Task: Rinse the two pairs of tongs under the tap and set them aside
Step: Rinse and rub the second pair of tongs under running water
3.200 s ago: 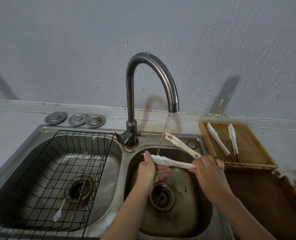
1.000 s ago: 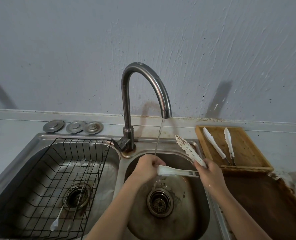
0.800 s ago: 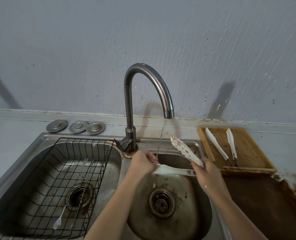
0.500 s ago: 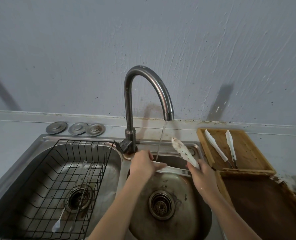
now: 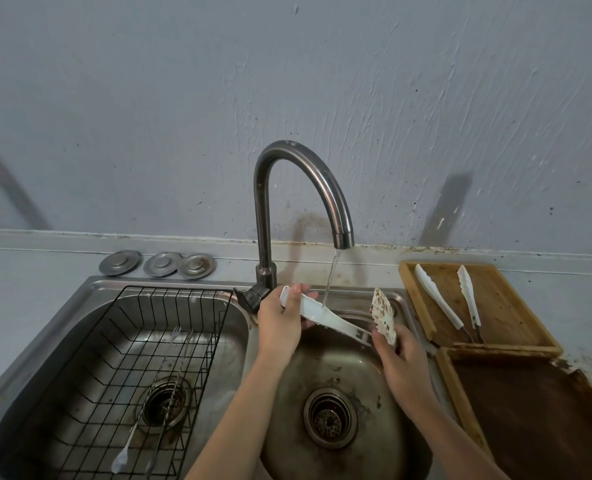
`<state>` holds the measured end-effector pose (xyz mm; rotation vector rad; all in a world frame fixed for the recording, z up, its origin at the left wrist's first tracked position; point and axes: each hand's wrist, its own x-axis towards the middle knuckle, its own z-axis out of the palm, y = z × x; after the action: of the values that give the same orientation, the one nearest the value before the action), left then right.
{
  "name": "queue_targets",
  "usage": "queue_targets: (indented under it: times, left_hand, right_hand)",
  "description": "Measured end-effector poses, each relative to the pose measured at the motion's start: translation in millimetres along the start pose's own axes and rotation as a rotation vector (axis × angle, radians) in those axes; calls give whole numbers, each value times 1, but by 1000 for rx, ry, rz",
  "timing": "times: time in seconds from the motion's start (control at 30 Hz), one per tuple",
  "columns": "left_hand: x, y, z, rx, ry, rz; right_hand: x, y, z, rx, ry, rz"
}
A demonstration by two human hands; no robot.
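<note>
a thin stream of water (image 5: 330, 278) runs from the curved steel tap (image 5: 301, 202) down onto a pair of white tongs (image 5: 325, 315) held over the right-hand sink basin (image 5: 339, 427). the tongs are spread wide: one arm lies nearly flat under the stream, the other arm, spotted with brown residue, stands up to the right. the left hand (image 5: 280, 323) has its grip curled round the far tip of the flat arm, thumb on top. the right hand (image 5: 396, 355) has its grip closed round the hinge end of the same tongs, where the two arms meet, with the stained arm rising just above its fingers.

the second pair of white tongs (image 5: 450, 301) lies in a shallow wooden tray (image 5: 506, 313) on the worktop to the right of the sink, arms splayed towards the wall and their metal ends together at the near side. nearer the camera, just beside that tray, sits a darker, stained wooden tray (image 5: 537, 410).

the left-hand basin (image 5: 45, 341) holds a black wire rack (image 5: 142, 375), and in it lie a long-handled fork (image 5: 149, 407) and another thin utensil beside it, too slim to name. three round metal sink stoppers (image 5: 157, 264) sit in a row on the worktop behind the left basin, against the grey wall (image 5: 287, 81).
</note>
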<state>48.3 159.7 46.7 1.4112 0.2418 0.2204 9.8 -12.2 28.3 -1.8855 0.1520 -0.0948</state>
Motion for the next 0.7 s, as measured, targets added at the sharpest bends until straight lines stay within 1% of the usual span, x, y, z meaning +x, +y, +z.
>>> queue_targets:
  times: [0.13,0.2,0.27,0.33,0.37,0.43,0.47,0.53,0.63,0.7]
  left_hand:
    - [0,-5,7,-25,-40,-32]
    - [0,-13,10,-59,-42,-78]
    - [-4,-25,15,-87,33,-126]
    - [-16,-41,26,-53,169,-173]
    - [-26,-49,33,-41,195,-202]
    - [-48,-68,53,-34,134,-253]
    - [-59,-76,62,2,100,-247]
    - [-71,-86,71,57,80,-227]
    - [-61,-80,62,70,65,-270]
    - [-52,-73,55,80,33,-236]
  right_hand:
    - [-1,1,-7,6,14,46]
    - [1,3,-10,-24,32,75]
    - [4,7,-10,-52,45,118]
    - [4,12,-5,-90,49,147]
    - [4,15,1,-117,36,144]
    - [1,17,14,-160,-4,121]
    - [-1,18,19,-165,-16,117]
    - [-3,20,24,-157,-12,129]
    - [-1,23,17,-135,-41,170]
    - [0,22,14,-126,-66,143]
